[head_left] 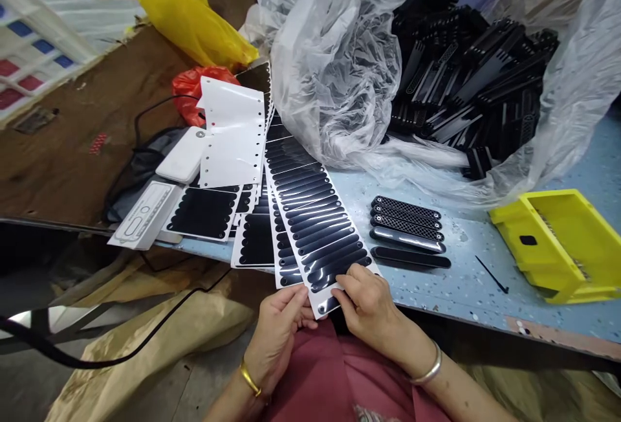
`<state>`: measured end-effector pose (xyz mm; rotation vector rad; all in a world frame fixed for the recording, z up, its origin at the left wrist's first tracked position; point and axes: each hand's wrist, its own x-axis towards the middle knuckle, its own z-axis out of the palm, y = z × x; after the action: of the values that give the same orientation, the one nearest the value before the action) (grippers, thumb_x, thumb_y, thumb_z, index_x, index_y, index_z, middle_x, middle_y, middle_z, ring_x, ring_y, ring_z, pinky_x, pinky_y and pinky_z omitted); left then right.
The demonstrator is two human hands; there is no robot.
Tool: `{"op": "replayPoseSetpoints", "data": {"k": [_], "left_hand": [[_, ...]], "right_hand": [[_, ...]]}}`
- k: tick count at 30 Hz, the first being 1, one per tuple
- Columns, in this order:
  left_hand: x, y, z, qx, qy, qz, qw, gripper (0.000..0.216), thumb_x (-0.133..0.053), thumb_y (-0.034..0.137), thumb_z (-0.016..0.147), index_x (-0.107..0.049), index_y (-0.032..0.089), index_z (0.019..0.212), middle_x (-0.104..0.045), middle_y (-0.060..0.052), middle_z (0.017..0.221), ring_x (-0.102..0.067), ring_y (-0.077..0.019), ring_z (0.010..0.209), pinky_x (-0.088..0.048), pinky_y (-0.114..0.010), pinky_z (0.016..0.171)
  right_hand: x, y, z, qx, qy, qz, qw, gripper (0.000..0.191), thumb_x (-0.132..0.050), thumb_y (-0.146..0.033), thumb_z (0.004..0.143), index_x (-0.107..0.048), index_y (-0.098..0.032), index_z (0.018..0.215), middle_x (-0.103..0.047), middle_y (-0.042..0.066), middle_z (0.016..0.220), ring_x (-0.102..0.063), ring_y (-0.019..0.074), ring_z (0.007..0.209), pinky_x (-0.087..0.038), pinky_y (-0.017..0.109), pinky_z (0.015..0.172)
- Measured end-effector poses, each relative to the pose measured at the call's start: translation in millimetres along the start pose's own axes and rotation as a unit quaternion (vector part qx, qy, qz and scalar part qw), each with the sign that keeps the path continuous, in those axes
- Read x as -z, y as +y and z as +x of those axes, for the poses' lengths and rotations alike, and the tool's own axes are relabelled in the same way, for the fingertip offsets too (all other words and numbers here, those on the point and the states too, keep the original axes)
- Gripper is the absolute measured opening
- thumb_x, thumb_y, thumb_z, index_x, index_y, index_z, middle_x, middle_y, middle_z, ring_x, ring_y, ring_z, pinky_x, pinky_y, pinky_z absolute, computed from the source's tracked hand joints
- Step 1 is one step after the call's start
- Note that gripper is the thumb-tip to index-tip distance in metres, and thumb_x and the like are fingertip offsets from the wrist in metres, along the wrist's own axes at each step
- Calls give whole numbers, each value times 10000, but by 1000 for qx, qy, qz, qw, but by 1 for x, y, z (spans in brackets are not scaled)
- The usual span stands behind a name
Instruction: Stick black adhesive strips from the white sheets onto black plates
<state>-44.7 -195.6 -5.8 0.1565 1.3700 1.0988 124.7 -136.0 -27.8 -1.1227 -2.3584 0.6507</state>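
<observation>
A long white backing sheet [317, 221] carries rows of glossy black adhesive strips and slants over the bench's front edge toward me. My left hand [284, 315] grips its lower left corner between thumb and fingers. At the lower right of the sheet, my right hand [366, 296] has thumb and forefinger closed at the end of a black strip [323, 278]. A bare white band and one last strip [327, 307] show below that. Right of the sheet, several slim black handle-like pieces [406, 218] lie stacked, some cross-hatched, with a smooth black one [410, 257] nearest me.
More strip sheets [257, 241] lie to the left, beside a white sheet [233, 144], a white power bank-like block [182, 155] and a small box [143, 215]. Clear plastic [339, 79] surrounds piled black parts [466, 79]. A yellow bin [533, 247] and thin black rod [491, 274] sit right.
</observation>
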Motion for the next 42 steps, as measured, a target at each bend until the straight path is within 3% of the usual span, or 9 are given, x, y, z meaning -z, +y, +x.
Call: {"op": "replayPoseSetpoints", "data": {"k": [7, 13, 16, 19, 26, 31, 36, 42], "left_hand": [[-8, -2, 0, -21, -13, -3, 1000, 335, -818, 398, 662, -739, 108, 812, -590, 3, 510, -486, -65, 380, -392, -164, 367], [-8, -1, 1, -77, -41, 71, 994, 303, -729, 398, 757, -709, 105, 682, -558, -3, 507, -430, -46, 360, -304, -154, 338], [-8, -2, 3, -87, -50, 82, 992, 280, -706, 386, 776, -720, 112, 719, -560, -2, 503, -426, -50, 356, -296, -160, 340], [-8, -4, 6, -87, -51, 91, 991, 273, -700, 385, 784, -735, 115, 773, -553, 5, 498, -427, -56, 357, -298, -166, 343], [-8, -4, 9, -77, -36, 68, 994, 303, -734, 413, 750, -683, 115, 728, -574, 2, 510, -437, -58, 360, -309, -164, 344], [-12, 2, 12, -43, -8, 30, 999, 373, -741, 482, 731, -635, 124, 733, -553, 18, 456, -345, -30, 315, -208, -142, 316], [-13, 9, 13, -36, -32, 19, 999, 352, -775, 444, 686, -627, 125, 705, -483, 47, 397, -283, -12, 321, -148, -135, 335], [-16, 16, 13, -43, -79, 32, 995, 327, -732, 405, 734, -598, 126, 625, -473, 41, 405, -267, -7, 328, -148, -151, 357]], "right_hand": [[2, -14, 8, -17, 57, 69, 996, 132, -593, -223, 877, -670, -120, 907, -543, 36, 707, -511, 159, 612, -374, 278, 571], [2, -29, 23, -69, 19, 63, 995, 281, -660, -321, 852, -580, -159, 638, -496, 6, 627, -473, 131, 555, -353, 269, 548], [1, -28, 27, -86, 5, 84, 993, 201, -633, -249, 836, -586, -156, 664, -520, 8, 638, -490, 126, 548, -360, 260, 544], [2, -26, 28, -107, -12, 112, 988, 76, -600, -174, 797, -637, -144, 738, -544, 10, 635, -507, 124, 526, -367, 247, 523], [3, -25, 29, -82, -34, 97, 991, 100, -617, -194, 772, -687, -124, 786, -583, 40, 680, -525, 134, 536, -379, 251, 523], [-3, -23, 26, -63, -15, 86, 994, 81, -606, -133, 751, -685, -129, 734, -572, 31, 660, -523, 133, 541, -369, 258, 536], [-10, -20, 25, -80, 26, 126, 988, 144, -671, -254, 800, -704, -114, 788, -539, 6, 621, -496, 117, 508, -370, 247, 511], [-3, -20, 33, -116, 4, 166, 979, 218, -682, -330, 809, -678, -143, 697, -535, -10, 576, -488, 108, 489, -369, 233, 479]]}}
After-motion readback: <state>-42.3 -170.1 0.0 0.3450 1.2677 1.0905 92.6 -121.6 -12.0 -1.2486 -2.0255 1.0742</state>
